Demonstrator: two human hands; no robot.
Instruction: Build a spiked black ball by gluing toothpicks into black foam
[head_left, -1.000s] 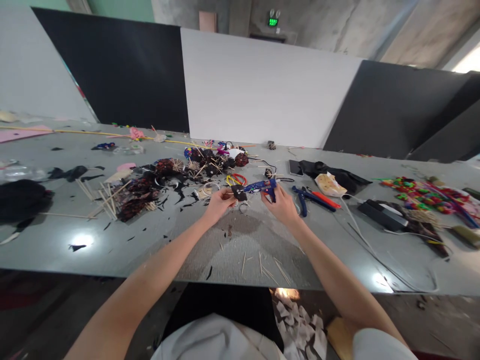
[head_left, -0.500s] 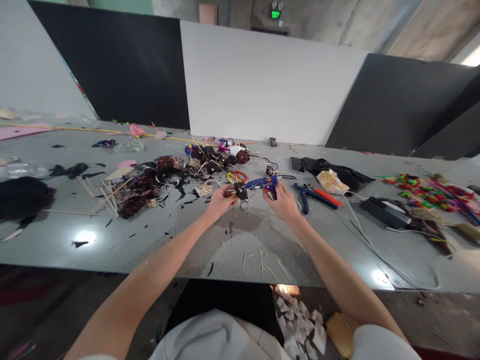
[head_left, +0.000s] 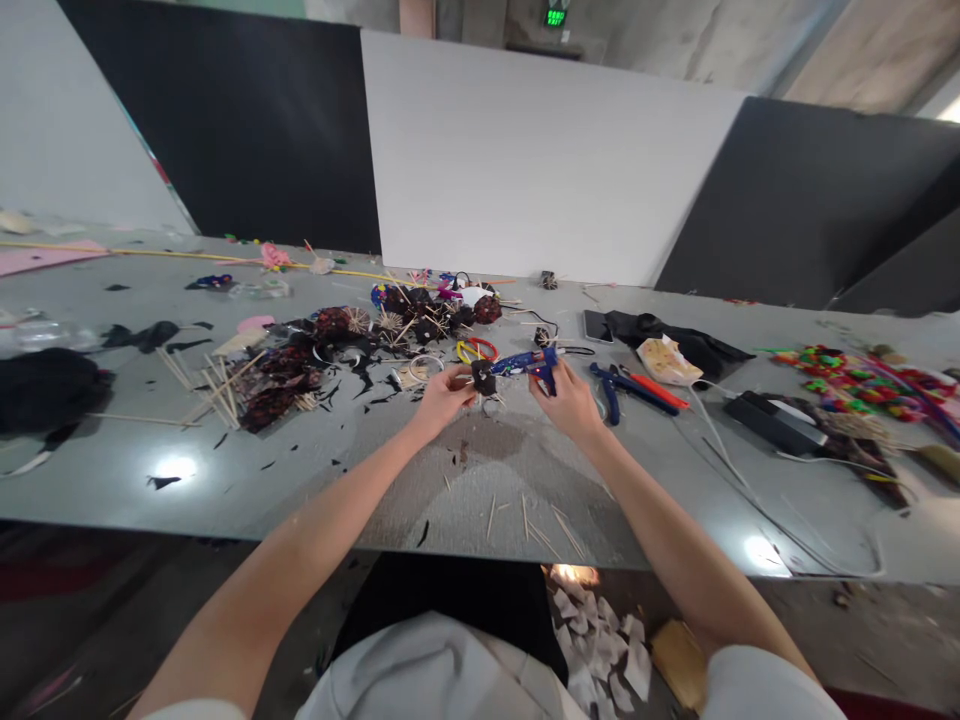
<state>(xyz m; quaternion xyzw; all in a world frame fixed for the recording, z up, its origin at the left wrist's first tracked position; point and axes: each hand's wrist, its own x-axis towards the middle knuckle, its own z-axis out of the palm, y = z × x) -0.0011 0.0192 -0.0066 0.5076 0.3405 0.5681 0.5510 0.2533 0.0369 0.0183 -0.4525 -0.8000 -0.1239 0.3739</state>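
My left hand [head_left: 448, 397] is closed on a small black piece [head_left: 484, 377] with thin pale sticks poking out of it. In my right hand [head_left: 568, 398] is a blue glue gun [head_left: 541, 368], gripped by its handle. Its nozzle points left and meets or nearly meets the black piece; I cannot tell whether they touch. Just behind lie scissors with red and yellow handles [head_left: 478, 350]. A pale ring [head_left: 427, 369] rests close to my left hand. Blue-handled pliers [head_left: 609, 393] lie to the right of my right hand.
Dark spiky bundles [head_left: 427, 315] crowd the table's middle back. Loose sticks [head_left: 217, 390] and black scraps lie left. On the right are a red-handled tool [head_left: 658, 391], a phone [head_left: 598, 325], a power strip [head_left: 776, 424] with a white cable, and colourful fuzzy pieces [head_left: 832, 370]. Panels stand behind.
The black piece has turned slightly in my left hand, showing a flatter face. Both hands and the glue gun keep nearly the same place; the view has tilted a little.
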